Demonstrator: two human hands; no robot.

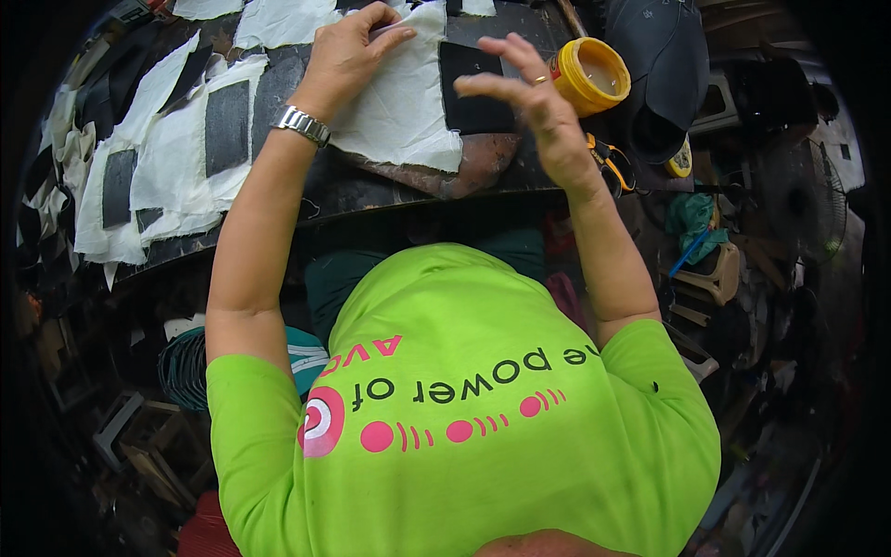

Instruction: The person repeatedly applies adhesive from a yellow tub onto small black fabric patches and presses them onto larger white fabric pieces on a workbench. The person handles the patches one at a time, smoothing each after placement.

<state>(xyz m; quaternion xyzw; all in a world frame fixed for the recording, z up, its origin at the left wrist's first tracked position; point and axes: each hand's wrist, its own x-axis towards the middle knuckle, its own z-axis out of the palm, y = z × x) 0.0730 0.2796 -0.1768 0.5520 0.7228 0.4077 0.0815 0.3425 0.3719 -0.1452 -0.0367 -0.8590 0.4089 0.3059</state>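
Observation:
My left hand (348,58), with a metal watch on its wrist, pinches the far left edge of a frayed white cloth (399,116) between thumb and fingers. This cloth lies over a worn brown slab with a rounded edge (483,165). Beside it, on the right, is a flat black piece (471,85). My right hand (543,107) is raised over that side, a little blurred, its fingers apart and nothing in them. Just right of those fingers stands an open yellow tub (588,76) with pale, cloudy contents.
More white cloths with dark rectangles (227,130) spread over the left of the dark table (348,190). Orange-and-black scissors (613,169) lie by my right wrist. A dark rolled sheet (657,74) sits at the right. Plastic stools (715,274) and a fan (817,200) stand beyond.

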